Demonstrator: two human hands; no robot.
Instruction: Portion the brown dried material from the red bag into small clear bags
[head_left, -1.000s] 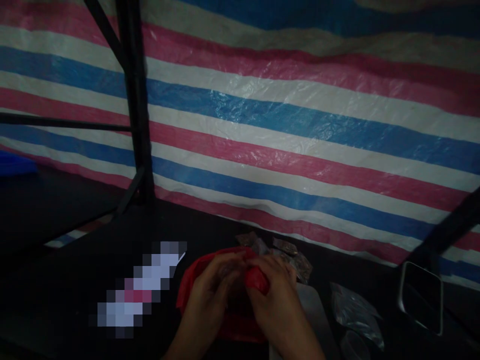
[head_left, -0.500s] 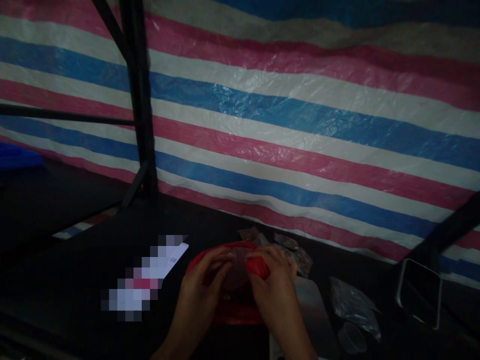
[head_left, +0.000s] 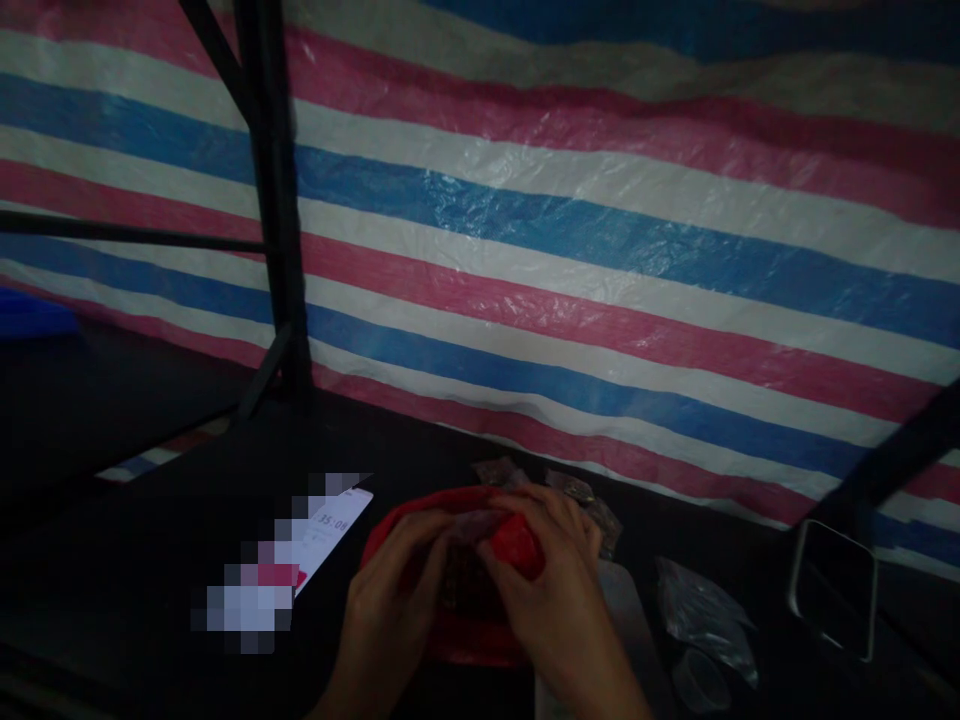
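Observation:
Both my hands are over a red container or bag [head_left: 476, 650], whose dark inside shows small things I cannot make out. My left hand [head_left: 397, 575] has its fingers bent, thumb and fingertips on one side of a small clear plastic bag [head_left: 472, 525]. My right hand [head_left: 559, 570] is closed around a rounded red object [head_left: 516, 545] of unclear kind, and its fingers also meet the other side of the plastic bag. Behind the right hand lie small filled clear packets [head_left: 574, 487], partly hidden by the fingers.
A lit phone [head_left: 322, 530], partly pixelated, lies to the left on the black table [head_left: 420, 450]. To the right are a flat grey device [head_left: 626, 610], clear plastic bags [head_left: 705, 610], a small clear cup [head_left: 701, 680] and a white-rimmed frame [head_left: 834, 590]. A striped sheet [head_left: 600, 250] hangs behind.
The clear bag between my hands has tipped flatter and looks lower in outline. More of the red object now shows in my right hand. The camera view has shifted slightly.

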